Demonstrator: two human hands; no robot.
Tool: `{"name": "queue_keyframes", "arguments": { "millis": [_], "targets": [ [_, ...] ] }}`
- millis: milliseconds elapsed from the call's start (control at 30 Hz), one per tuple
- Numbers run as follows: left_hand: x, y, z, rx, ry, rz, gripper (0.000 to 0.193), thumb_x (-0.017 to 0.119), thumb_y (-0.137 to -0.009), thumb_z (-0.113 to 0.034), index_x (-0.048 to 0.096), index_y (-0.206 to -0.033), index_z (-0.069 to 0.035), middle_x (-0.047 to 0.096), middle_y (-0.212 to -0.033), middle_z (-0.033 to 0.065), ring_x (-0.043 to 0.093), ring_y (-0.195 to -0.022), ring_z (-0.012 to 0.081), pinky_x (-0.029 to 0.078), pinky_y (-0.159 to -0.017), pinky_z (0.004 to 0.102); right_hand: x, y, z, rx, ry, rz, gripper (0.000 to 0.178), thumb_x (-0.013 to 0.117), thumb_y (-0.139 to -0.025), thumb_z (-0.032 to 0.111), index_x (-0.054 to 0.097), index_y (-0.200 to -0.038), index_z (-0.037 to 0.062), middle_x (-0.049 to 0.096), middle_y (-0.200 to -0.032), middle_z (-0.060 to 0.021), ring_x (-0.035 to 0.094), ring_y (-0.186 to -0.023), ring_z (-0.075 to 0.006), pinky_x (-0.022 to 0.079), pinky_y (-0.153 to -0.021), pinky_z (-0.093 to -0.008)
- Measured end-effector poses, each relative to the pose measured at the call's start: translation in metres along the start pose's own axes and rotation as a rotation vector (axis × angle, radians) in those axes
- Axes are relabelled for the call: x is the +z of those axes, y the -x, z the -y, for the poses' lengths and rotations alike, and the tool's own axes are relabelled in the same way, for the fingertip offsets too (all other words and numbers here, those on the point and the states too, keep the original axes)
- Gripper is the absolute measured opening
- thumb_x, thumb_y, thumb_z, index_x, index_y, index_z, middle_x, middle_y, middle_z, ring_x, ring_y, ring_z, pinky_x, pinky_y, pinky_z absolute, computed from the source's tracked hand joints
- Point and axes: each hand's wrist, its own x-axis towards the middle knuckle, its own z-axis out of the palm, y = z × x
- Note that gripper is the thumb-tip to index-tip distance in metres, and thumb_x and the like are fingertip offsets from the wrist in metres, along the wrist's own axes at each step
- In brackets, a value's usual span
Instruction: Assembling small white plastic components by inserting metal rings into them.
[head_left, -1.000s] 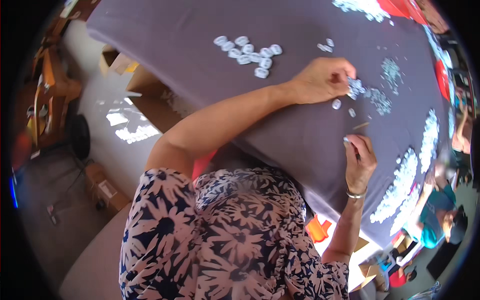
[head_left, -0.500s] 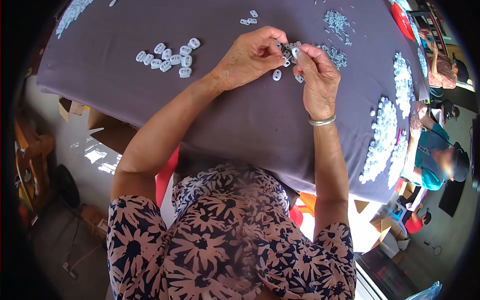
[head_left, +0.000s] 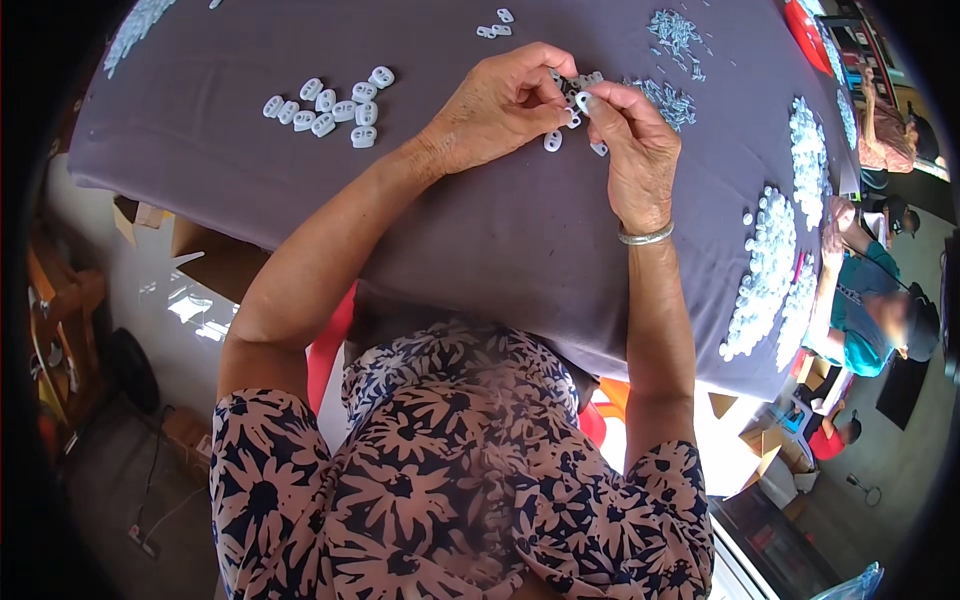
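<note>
My left hand (head_left: 505,100) pinches a small white plastic cord-lock part (head_left: 573,118) between thumb and fingertips. Close beside it, my right hand (head_left: 635,140) grips a white oval cord-lock piece (head_left: 583,101) between thumb and forefinger. The two parts are nearly touching, and the fingers cover much of them. Just below the fingertips lies a white two-holed cord-lock piece (head_left: 552,141) on the cloth. A small heap of similar pieces (head_left: 590,79) lies behind my fingers, partly hidden. To the left sits a group of white two-holed cord locks (head_left: 344,110).
Two heaps of tiny metal springs (head_left: 672,32) lie beyond my right hand. Large piles of white parts (head_left: 765,270) spread along the right side of the dark tablecloth (head_left: 480,230). A few pieces (head_left: 494,31) lie at the back. Another person (head_left: 870,310) works at the right.
Both hands stay close together with the small parts. The right fingers have tilted the oval piece slightly. The whole view has shifted a little.
</note>
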Motion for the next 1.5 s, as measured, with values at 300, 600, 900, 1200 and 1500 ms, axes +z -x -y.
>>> {"name": "queue_keyframes", "arguments": {
  "millis": [300, 600, 900, 1200, 1500],
  "targets": [
    [0.003, 0.001, -0.001, 0.045, 0.006, -0.055, 0.032, 0.063, -0.084, 0.002, 0.052, -0.113, -0.005, 0.059, -0.075, -0.0010, 0.054, -0.071, 0.0049, 0.045, -0.064, 0.0218, 0.004, 0.003, -0.002, -0.074, 0.142, 0.042, 0.014, 0.065, -0.087, 0.000, 0.066, -0.101, 0.0002, 0.060, -0.082, 0.0010, 0.050, -0.069, -0.0047, 0.042, -0.061, -0.0183],
    [0.002, 0.003, -0.010, -0.081, 0.174, -0.080, 0.031, 0.067, -0.083, -0.001, 0.055, -0.111, -0.003, 0.060, -0.074, 0.0012, 0.057, -0.068, 0.0071, 0.045, -0.061, 0.0220, 0.004, 0.009, -0.001, -0.144, 0.205, 0.092, 0.029, 0.067, -0.079, -0.012, 0.061, -0.106, -0.0022, 0.063, -0.094, -0.0029, 0.061, -0.079, -0.0082, 0.053, -0.072, -0.0224],
    [-0.002, 0.003, -0.018, -0.124, 0.186, 0.053, 0.033, 0.065, -0.087, -0.013, 0.057, -0.118, -0.005, 0.060, -0.076, -0.0006, 0.054, -0.070, 0.0062, 0.042, -0.061, 0.0214, 0.000, 0.013, 0.006, -0.282, 0.313, 0.078, 0.028, 0.070, -0.074, -0.013, 0.063, -0.100, -0.0024, 0.061, -0.093, -0.0031, 0.057, -0.072, -0.0059, 0.049, -0.063, -0.0191],
    [0.003, 0.003, -0.006, -0.038, 0.095, 0.107, 0.024, 0.065, -0.089, -0.011, 0.061, -0.111, -0.004, 0.058, -0.076, -0.0042, 0.050, -0.068, 0.0025, 0.042, -0.059, 0.0194, 0.003, 0.015, 0.007, -0.351, 0.494, 0.046, 0.033, 0.075, -0.069, -0.009, 0.065, -0.099, 0.0007, 0.058, -0.086, -0.0022, 0.053, -0.063, -0.0058, 0.047, -0.055, -0.0196],
    [0.007, 0.005, -0.008, -0.089, 0.072, 0.075, 0.021, 0.067, -0.086, -0.008, 0.063, -0.106, -0.002, 0.055, -0.072, -0.0040, 0.048, -0.064, 0.0032, 0.041, -0.057, 0.0191, -0.004, 0.010, 0.015, -0.449, 0.886, 0.223, 0.031, 0.076, -0.077, 0.018, 0.061, -0.098, 0.0027, 0.059, -0.085, -0.0054, 0.058, -0.059, -0.0163, 0.050, -0.053, -0.0290]
  ]
}}
